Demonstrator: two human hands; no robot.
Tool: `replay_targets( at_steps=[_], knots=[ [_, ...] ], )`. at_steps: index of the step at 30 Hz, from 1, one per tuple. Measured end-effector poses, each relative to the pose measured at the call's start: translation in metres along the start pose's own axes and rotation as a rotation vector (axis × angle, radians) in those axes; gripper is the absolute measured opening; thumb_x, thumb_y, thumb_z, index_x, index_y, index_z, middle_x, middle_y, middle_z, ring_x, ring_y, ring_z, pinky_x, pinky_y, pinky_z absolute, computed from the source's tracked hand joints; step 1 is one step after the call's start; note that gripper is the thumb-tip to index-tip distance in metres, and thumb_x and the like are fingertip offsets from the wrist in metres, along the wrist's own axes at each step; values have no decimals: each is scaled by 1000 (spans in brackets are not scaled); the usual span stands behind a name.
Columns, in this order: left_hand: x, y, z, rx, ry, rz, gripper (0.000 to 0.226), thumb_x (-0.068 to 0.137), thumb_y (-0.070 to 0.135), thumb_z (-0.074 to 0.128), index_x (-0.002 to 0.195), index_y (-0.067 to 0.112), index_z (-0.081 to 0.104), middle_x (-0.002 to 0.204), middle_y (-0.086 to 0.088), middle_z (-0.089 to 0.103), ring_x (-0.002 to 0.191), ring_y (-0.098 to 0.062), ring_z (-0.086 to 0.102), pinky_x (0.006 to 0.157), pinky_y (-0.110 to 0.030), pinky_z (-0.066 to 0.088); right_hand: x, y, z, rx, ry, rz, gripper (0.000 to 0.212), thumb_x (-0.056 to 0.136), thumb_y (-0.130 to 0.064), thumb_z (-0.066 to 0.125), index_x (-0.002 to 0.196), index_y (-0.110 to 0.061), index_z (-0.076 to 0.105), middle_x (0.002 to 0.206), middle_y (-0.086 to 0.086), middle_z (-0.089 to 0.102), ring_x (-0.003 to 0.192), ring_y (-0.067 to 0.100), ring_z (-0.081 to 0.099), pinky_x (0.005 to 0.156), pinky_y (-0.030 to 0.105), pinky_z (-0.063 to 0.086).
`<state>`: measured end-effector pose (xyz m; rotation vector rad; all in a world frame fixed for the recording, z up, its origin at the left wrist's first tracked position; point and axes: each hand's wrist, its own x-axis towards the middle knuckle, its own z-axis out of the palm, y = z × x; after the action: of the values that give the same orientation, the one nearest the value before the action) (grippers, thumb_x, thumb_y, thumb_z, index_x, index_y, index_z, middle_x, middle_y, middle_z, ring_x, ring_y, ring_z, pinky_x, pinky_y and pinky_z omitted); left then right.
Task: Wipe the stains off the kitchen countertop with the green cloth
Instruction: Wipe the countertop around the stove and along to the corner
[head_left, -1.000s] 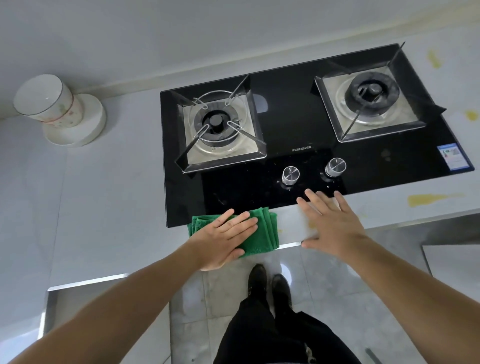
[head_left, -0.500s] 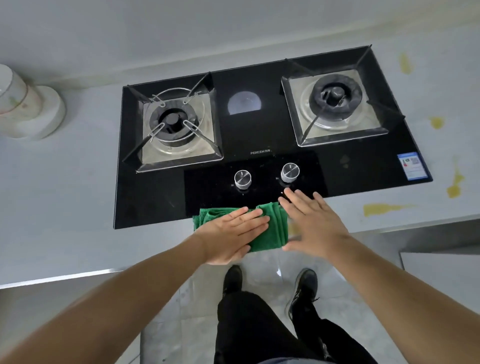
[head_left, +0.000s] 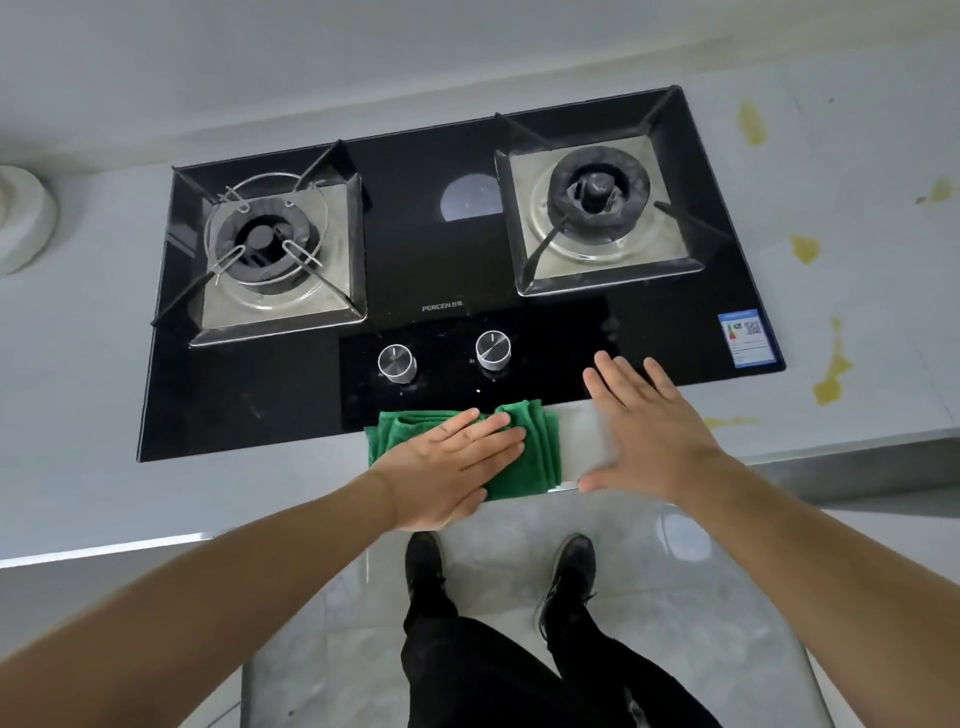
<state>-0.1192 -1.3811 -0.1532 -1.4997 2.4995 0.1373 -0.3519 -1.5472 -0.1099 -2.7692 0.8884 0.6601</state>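
Pressing flat on the green cloth (head_left: 524, 452), the left hand (head_left: 447, 470) has its fingers straight and together, holding nothing in a grip; the palm and fingers simply lie on top. The cloth is folded into a thick pad and sits at the front edge of the countertop (head_left: 78, 415), its far side touching the front edge of the black stove (head_left: 431, 249), just below the two knobs (head_left: 397, 362).

The right hand (head_left: 649, 431) is just beside the cloth on its right, fingers spread and straight, palm down on the bare strip of counter, with the fingertips (head_left: 605, 364) reaching over the stove's front edge. It has hold of nothing, and a narrow gap of counter shows between it and the cloth.

Yellow stains (head_left: 831, 374) mark the right part of the countertop: a long drip near the stove's right side, a streak along the front edge at the right, and smaller spots towards the back right corner. A blue label (head_left: 748, 338) sits on the stove's front right corner. A white round object (head_left: 21, 223) stands at the left edge, partly out of view. Two black shoes (head_left: 566, 577) stand on the grey floor below the counter.
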Motion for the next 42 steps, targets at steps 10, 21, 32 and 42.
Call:
replay_targets(
  at_steps=[10,21,32,42],
  knots=[
    [57,24,-19,-32,-39,-17,65,103,43,25,158,13,8,166,-3,7,153,-21,-7,123,-42,-2,-27,58,-9,-78,41,-12,123,72,-78,53,152,-16,-16,161,7,-17,149,22,-13,119,47,-11],
    [70,40,-22,-31,-32,-83,68,101,41,32,158,10,11,165,-4,6,153,-25,-1,123,-46,3,-43,142,9,-143,-67,77,130,67,-78,59,152,-10,-13,160,12,-18,148,23,-16,117,43,-17],
    [189,93,-53,-110,-9,-106,65,102,43,18,158,13,4,166,-1,3,152,-20,-12,121,-41,-15,-46,138,14,-102,3,88,126,65,-72,63,153,-9,0,162,11,-3,150,23,-3,118,46,-12],
    [204,78,-74,28,-69,103,65,104,46,13,156,15,-11,165,-1,-14,146,-20,-30,118,-42,-22,-83,207,-11,23,-21,244,70,102,-34,34,154,-16,-9,161,-1,-18,149,16,-10,121,37,-5]
  ],
)
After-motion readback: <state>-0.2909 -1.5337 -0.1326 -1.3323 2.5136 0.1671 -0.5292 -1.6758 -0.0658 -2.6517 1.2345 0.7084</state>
